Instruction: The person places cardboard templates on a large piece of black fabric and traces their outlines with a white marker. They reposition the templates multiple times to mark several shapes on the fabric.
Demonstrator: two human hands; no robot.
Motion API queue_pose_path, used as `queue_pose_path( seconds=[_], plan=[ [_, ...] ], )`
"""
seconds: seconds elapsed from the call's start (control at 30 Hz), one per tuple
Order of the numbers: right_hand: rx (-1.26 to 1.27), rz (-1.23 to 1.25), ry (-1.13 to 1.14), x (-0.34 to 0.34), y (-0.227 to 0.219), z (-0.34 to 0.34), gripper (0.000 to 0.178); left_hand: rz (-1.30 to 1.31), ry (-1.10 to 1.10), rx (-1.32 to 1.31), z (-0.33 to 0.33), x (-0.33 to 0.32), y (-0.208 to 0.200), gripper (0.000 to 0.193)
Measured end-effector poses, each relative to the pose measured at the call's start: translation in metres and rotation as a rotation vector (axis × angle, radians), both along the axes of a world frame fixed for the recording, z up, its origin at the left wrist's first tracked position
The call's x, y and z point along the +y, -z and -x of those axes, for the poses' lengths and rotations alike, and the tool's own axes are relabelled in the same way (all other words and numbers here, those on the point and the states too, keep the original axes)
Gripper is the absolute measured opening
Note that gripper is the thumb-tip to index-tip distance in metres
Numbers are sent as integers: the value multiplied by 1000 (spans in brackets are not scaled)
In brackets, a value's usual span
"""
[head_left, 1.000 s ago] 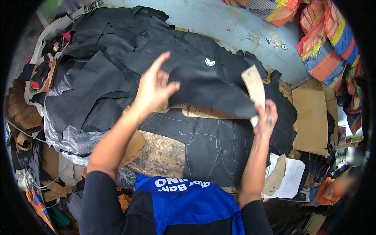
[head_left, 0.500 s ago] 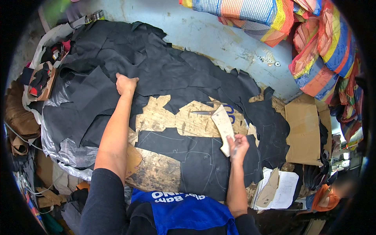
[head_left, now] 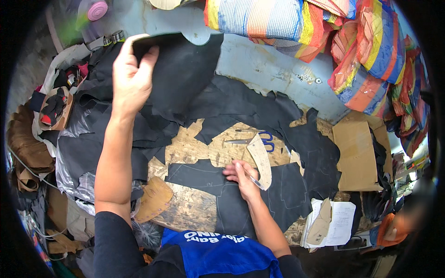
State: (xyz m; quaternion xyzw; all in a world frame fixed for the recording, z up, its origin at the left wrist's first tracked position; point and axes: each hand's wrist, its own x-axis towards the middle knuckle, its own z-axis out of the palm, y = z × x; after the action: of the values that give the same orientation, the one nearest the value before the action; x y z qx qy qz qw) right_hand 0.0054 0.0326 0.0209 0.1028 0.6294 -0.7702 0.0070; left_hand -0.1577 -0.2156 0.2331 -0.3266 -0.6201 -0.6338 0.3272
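My left hand (head_left: 131, 76) is raised at the far left, closed on the edge of a black leather piece (head_left: 187, 69). That piece hangs from it above a pile of similar leather. Over the near part of the table, my right hand (head_left: 243, 178) has curled fingers and holds a slim pen (head_left: 255, 179) lying across it. Below it is a black leather sheet (head_left: 234, 204) with light outlines drawn on it. Just right of the hand, a cream pattern template (head_left: 260, 160) partly covers the scissors (head_left: 268, 144) with blue handles; whether the hand touches the template, I cannot tell.
A worn wooden tabletop (head_left: 192, 206) shows between leather pieces. A brown template (head_left: 155, 199) lies at the near left, an open notebook (head_left: 340, 222) at the near right. Beyond that stands a cardboard box (head_left: 354, 153). Striped bags (head_left: 278, 21) hang over the far right; a person in orange (head_left: 389, 229) is at right.
My left hand has lifted a leather piece up from the pile. The right hand has moved left, away from the template it held, and the pen now shows in it.
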Motion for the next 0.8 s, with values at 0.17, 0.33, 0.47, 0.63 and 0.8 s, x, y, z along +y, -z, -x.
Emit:
queue_pose_path(
  seconds=[0.17,0.33,0.47,0.63,0.8],
  plan=[
    [304,551,-179,-25,-42,24,95,-303,106,-143,-54,-8,-26,24],
    [384,492,-55,-25,-99,0,70,-422,133,-238,-59,-22,-6,21],
    [505,267,83,-11,-130,-14,48,-461,153,-260,-53,-42,11,20],
    [506,211,178,1,-143,-24,42,-520,157,-298,-54,-45,28,17],
    [576,159,157,11,-142,-24,35,-588,172,-333,-58,-48,34,13]
  ],
)
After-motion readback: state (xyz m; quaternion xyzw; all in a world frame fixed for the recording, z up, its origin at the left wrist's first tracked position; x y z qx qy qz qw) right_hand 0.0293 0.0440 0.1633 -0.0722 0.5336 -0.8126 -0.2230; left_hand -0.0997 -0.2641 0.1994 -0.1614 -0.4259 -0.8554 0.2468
